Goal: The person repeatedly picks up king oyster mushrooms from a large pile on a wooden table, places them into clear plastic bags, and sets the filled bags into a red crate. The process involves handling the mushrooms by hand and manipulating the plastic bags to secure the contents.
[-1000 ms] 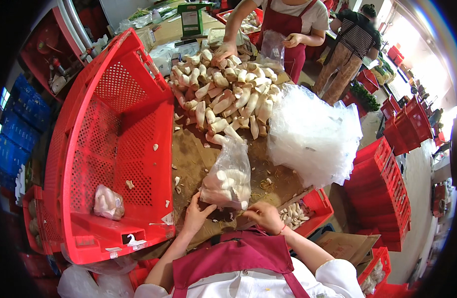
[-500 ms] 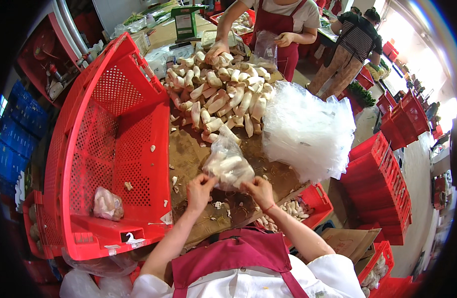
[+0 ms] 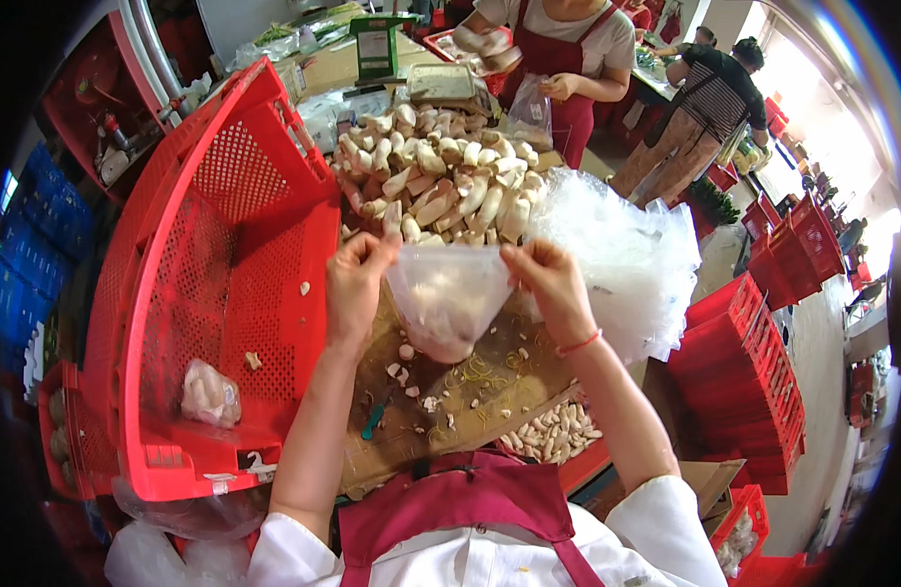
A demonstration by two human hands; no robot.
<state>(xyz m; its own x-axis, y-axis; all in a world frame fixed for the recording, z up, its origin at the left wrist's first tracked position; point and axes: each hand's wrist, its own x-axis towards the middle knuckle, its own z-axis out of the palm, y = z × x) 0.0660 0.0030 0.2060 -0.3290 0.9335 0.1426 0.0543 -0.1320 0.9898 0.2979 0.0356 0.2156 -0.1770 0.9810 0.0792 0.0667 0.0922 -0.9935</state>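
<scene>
Brown worktop (image 3: pixel 514 396) spreads out beneath both hands, littered with pale crumbs and thin yellow strands. Left hand (image 3: pixel 355 293) and right hand (image 3: pixel 556 292) are held apart, each pinching a top corner of a clear plastic bag (image 3: pixel 448 293) between thumb and fingers, so its upper edge stretches nearly straight between them. Pale pieces fill the lower part of the bag, which hangs between the hands and toward the wearer; whether its bottom touches the worktop I cannot tell. A red band (image 3: pixel 579 343) circles the right wrist.

Just beyond the hands is a big heap of thick pale mushrooms (image 3: pixel 450 176). To the right of the right hand, and just beside it, sits a pile of clear bags (image 3: pixel 626 269). Left of the left hand stands a large red crate (image 3: pixel 274 313), tilted in view, with a filled bag (image 3: pixel 210 394) lying inside it. Nearer the wearer than the hands are a small green tool (image 3: pixel 373 422) by the left forearm and, by the right forearm, a batch of smaller mushrooms (image 3: pixel 553 433). Past the heap, a co-worker (image 3: pixel 558 49) in a dark red apron holds another clear bag (image 3: pixel 531 108)
</scene>
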